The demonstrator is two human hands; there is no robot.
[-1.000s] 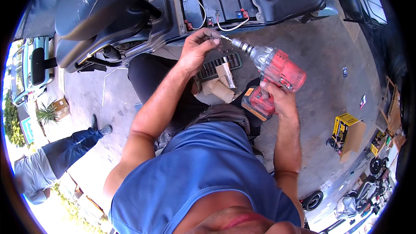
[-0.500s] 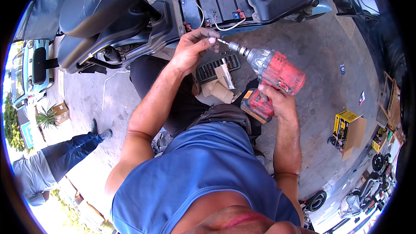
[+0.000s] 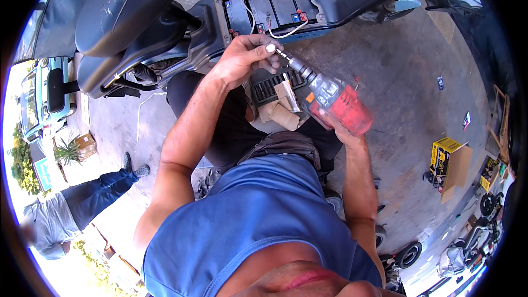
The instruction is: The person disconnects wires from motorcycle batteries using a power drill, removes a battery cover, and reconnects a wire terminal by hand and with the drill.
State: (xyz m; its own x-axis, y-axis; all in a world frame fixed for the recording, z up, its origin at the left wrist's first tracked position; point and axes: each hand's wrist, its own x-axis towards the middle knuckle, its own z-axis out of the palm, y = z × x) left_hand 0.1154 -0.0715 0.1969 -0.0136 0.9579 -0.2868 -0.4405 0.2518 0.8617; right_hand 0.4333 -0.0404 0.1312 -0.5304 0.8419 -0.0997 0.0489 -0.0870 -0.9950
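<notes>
My right hand [image 3: 347, 136] is wrapped round the handle of a red and grey cordless drill [image 3: 346, 107], which is smeared by motion. From its chuck a thin driver bit [image 3: 283, 55] points up and left to my left hand [image 3: 247, 59]. Thumb and forefinger of that hand are pinched at the bit's tip; whatever small piece sits between them is hidden. Just beyond lies the open battery bay of a dark scooter [image 3: 206, 38], with several black batteries [image 3: 267, 11] side by side. A white wire [image 3: 286, 35] loops across their near ends.
Below my hands, a dark socket tray [image 3: 267, 89] and torn cardboard [image 3: 284, 116] lie on the concrete floor. A yellow and black box [image 3: 444, 162] stands open at the right, near a tyre [image 3: 408, 254]. Another person [image 3: 82, 203] is at the far left.
The drill has swung down and left, its body turning and blurring. My right hand has moved with it. My left hand stays pinched at the bit's tip. The view has shifted slightly.
</notes>
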